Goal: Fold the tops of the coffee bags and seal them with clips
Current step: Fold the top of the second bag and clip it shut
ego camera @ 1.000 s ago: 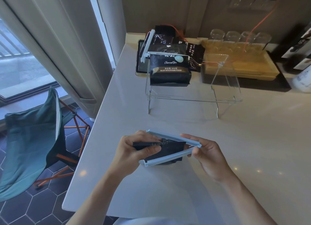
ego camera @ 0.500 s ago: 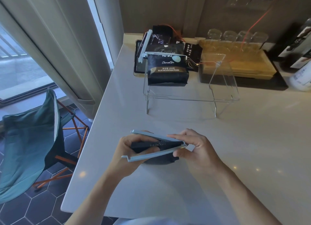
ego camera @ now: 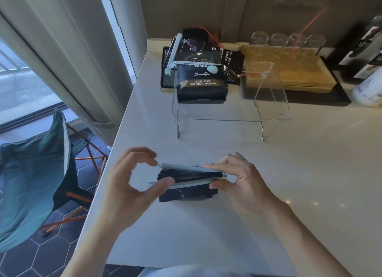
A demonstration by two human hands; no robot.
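At lower centre, your right hand pinches the clip over the coffee bag; your left hand curls at its other end, thumb touching.

Head-worn view, down over counter

Glossy black foil coffee bag – smooth pale-blue plastic clip – clear acrylic stand, matt white countertop.
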